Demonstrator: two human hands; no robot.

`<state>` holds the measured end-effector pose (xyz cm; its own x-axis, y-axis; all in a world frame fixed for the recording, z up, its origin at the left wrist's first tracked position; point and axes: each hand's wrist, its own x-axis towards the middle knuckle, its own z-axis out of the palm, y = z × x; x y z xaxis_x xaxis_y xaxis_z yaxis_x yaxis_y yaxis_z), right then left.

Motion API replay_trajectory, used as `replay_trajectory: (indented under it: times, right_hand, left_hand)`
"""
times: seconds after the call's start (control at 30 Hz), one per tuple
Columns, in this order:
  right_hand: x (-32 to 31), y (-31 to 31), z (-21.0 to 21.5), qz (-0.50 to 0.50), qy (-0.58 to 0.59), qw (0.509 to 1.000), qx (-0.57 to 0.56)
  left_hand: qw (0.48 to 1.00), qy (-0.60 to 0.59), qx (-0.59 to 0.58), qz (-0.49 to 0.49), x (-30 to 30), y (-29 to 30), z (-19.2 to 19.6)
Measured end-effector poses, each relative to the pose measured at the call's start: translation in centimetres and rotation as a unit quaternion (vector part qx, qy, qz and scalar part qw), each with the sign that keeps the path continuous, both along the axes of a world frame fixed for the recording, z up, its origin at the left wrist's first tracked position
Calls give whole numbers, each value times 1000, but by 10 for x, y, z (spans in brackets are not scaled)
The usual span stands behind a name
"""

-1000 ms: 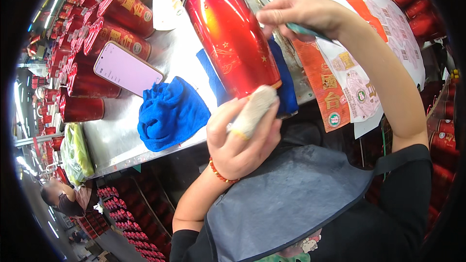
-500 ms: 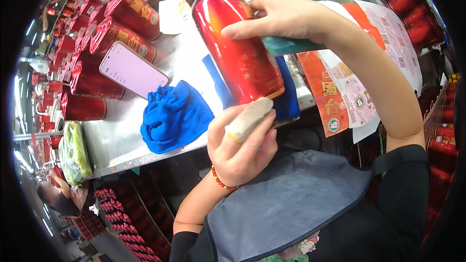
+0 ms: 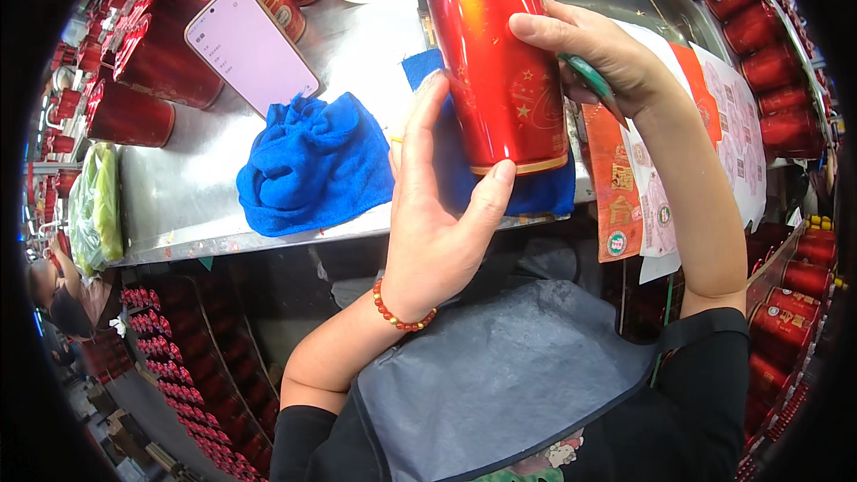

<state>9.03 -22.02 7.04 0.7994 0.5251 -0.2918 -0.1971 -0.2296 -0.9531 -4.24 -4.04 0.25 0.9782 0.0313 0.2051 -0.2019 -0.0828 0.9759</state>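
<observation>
A tall glossy red tin [image 3: 486, 62] with gold stars and a gold rim stands upright above the counter's front edge. My left hand [image 3: 442, 214] grips its lower end, thumb on the base rim and fingers up its left side. My right hand [image 3: 607, 58] rests on the tin's right side, fingers across the front, and clasps a green-handled tool [image 3: 587, 78] whose working end is hidden. A red bead bracelet [image 3: 400, 314] circles my left wrist.
On the steel counter [image 3: 178, 187] lie a crumpled blue cloth [image 3: 312, 165], a lit phone [image 3: 250, 49] and a second blue cloth [image 3: 540, 192] under the tin. Red tins [image 3: 134, 112] line the left, more [image 3: 777, 62] the right. Printed label sheets [image 3: 714, 116] hang at right.
The tin has swung upright and nearer to me. My left hand held a beige wad against the tin's base; now it wraps the tin and the wad is out of sight.
</observation>
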Motion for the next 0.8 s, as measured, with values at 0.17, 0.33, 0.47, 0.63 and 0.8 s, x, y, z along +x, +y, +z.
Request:
replay_trajectory:
  times: [0.17,0.33,0.47,0.63,0.8]
  right_hand:
    - [3,-3,1,13,15,1000,-5]
    - [3,-3,-3,16,6,1000,15]
    - [7,-7,0,30,6,999,-19]
    - [-2,1,-7,-17,-42,999,-6]
    - [5,-4,-9,-6,-40,999,-27]
  left_hand:
    - [1000,1,-4,-15,1,2,0]
    - [992,41,-119,-29,3,0,4]
    - [995,32,-91,-22,4,0,3]
    - [999,9,-29,-30,3,2,1]
    - [994,46,-97,-28,5,5,3]
